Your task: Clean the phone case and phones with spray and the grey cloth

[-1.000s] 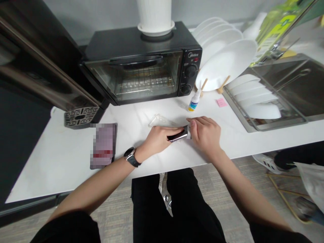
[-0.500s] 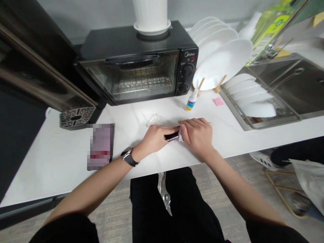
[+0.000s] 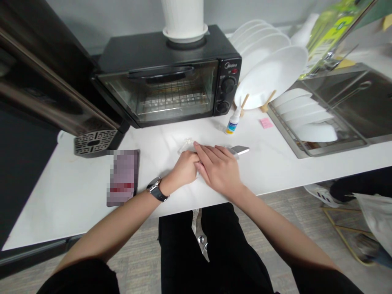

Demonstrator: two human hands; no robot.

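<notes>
Over the white counter, my left hand [image 3: 184, 168], with a watch on its wrist, is closed round one end of a phone [image 3: 241, 150]. The phone's pale, shiny far end sticks out to the right; its middle is hidden under my right hand [image 3: 219, 168]. My right hand lies across the phone, fingers together and pressed down, its fingertips by my left knuckles. A whitish scrap shows at the right thumb, too small to make out. Just behind my left hand rests a clear plastic piece [image 3: 186, 143], partly covered. A small spray bottle [image 3: 232, 123] stands farther back.
A black toaster oven [image 3: 162, 90] stands at the back, a white pot [image 3: 183, 18] on top. Left are a tablet-like device [image 3: 124, 177] and a machine with a drip tray [image 3: 94, 142]. White plates [image 3: 272, 77], a pink note [image 3: 266, 123] and a sink rack [image 3: 318, 153] lie right.
My right hand has slid left along the phone to my left hand, its fingers now straighter. The phone's right end has come into sight. My left hand has hardly moved.
</notes>
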